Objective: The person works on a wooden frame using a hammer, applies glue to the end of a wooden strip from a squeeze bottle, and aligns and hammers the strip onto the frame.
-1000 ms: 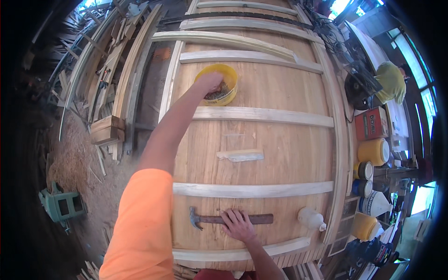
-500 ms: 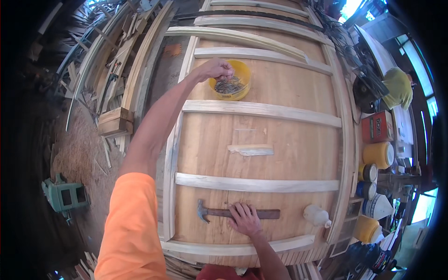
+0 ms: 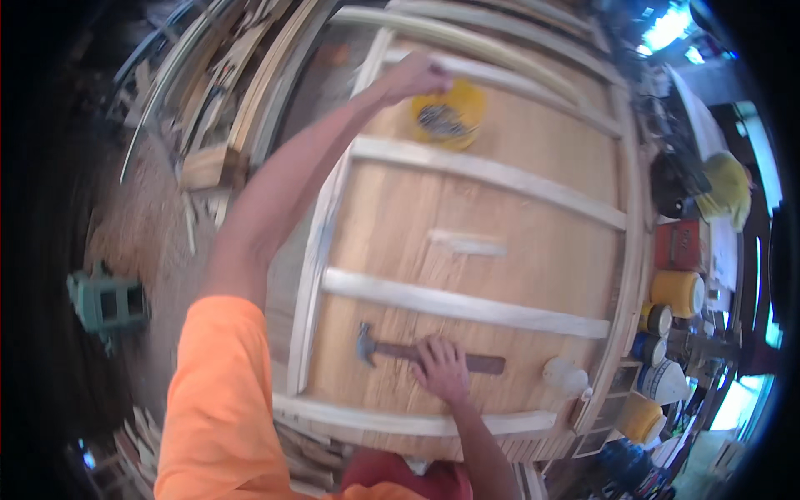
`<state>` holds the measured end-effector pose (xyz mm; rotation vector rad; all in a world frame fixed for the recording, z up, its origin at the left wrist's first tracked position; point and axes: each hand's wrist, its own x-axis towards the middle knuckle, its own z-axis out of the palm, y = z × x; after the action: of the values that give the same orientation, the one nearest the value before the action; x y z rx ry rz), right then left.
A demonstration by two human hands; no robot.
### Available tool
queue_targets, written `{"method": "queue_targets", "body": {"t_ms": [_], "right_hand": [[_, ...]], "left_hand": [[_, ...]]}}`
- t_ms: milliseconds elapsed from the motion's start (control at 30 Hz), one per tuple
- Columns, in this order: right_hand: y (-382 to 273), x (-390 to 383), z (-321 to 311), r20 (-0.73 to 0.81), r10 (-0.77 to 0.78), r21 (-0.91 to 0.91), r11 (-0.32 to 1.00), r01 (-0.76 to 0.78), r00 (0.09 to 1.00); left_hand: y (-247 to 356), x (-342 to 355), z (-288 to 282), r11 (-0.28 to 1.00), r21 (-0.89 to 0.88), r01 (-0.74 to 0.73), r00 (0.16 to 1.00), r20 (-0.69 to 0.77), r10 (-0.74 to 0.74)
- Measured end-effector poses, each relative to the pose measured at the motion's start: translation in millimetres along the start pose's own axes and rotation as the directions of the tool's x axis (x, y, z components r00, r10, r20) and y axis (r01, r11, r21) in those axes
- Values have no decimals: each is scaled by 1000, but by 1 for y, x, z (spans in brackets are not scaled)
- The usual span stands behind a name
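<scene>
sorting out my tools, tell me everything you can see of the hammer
The hammer has a grey, metal-looking claw head and a straight, dark brown handle, probably wood. It lies on the wooden panel between two pale crosspieces, head to the left, handle pointing right. The right hand rests across the handle, covering part of it.

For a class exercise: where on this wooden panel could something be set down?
Bare patches: right of the round yellow bucket, above the pale wooden slat below it; and right of the pale wood scrap, between that slat and the next one down. Crowded: the bay below, with the brown-handled claw hammer under the right hand, and the whitish bottle.
</scene>
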<state>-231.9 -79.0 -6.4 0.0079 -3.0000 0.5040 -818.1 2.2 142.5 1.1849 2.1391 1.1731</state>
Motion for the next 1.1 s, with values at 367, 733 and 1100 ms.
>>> {"method": "queue_targets", "body": {"t_ms": [367,733,1100], "right_hand": [[-24,-3,2,-91,-50,-71,997,43,995],[-23,-4,-20,13,-187,-171,968,186,982],[-146,-124,-104,431,268,237,888,-395,862]], "left_hand": [[125,-337,-26,968,159,-195,910,-338,239],[93,-818,79,816,-375,441,333,-775,-536],[-6,-858,133,727,-409,552,194,-785,-589]]}}
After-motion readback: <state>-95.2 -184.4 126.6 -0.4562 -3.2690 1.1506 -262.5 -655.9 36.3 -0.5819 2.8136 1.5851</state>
